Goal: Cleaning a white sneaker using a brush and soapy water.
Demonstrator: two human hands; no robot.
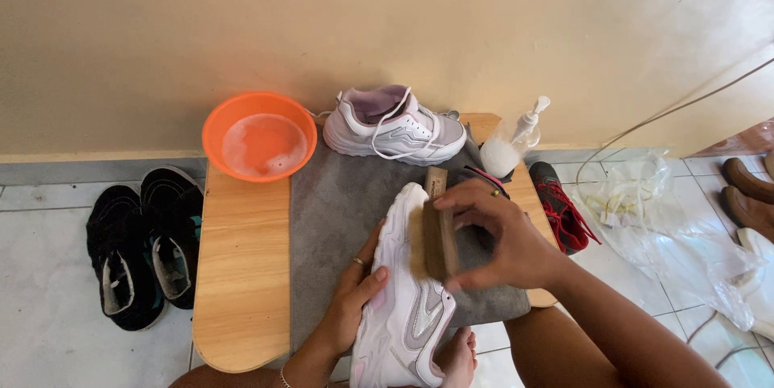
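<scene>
Her right hand (500,239) grips a brush (435,231) on the sneaker (403,307) clasped by the left hand (355,299); cleaning looks midway, second sneaker (395,126) beyond her fingertips waiting.

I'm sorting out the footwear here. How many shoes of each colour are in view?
White sneakers: 2 (one held, one by the wall)
Black shoes: 3 (pair on floor, red-laced one)
Brown shoes: 2
Total: 7

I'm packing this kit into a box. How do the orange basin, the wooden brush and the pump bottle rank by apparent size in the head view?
1. orange basin, clearly largest.
2. and 3. wooden brush and pump bottle look alike; the brush is nearer the camera and partly covered by the right hand, so no ranking.
</scene>
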